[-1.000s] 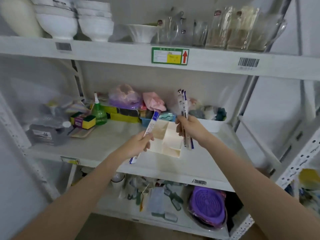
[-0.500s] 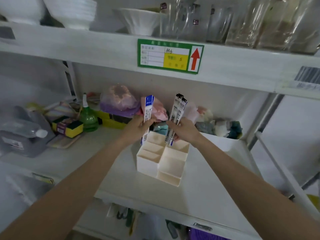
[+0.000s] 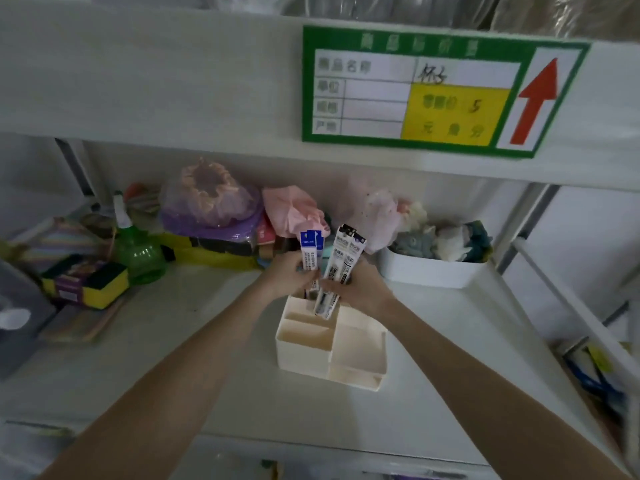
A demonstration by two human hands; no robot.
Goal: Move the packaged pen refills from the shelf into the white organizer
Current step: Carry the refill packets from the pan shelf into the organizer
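**White organizer, refill packs held upright over its back cells**

White plastic organizer [image 3: 332, 344] sits on the shelf [image 3: 194, 386] board, roughly mid-frame, w/ several open-top compartments: long cells at the back-left, squarer ones front-right. Both hands meet just above its rear edge.

Left hand [image 3: 289, 277] has fingers curled round a blue-topped refill pack [image 3: 309, 252]. Pack's long axis runs near vertical; blue header end points up, lower end points down into the back compartment, tip hidden behind the hand and organizer wall, so can't tell if it touches the bottom.

Right hand [image 3: 360, 287] grips a bundle of black-and-white refill packs [image 3: 341, 268], at least two, pressed together. Long axis tilts slightly, tops leaning right and away, black header ends up, bottom ends angled down-left into the back cells beside the blue pack. Lower tips show below the fingers, over the cell opening.

Two sets of packs are just beside each other, near touching at hand level.

Behind on same shelf: green spray bottle [image 3: 136, 252] at left, yellow sponge packs [image 3: 86, 284] beside it, purple bagged item [image 3: 211, 202], pink bag [image 3: 294, 209], and a white bin [image 3: 433, 270] of soft items at right. Green price label [image 3: 440, 90] w/ red up-arrow is fixed to the shelf edge above.
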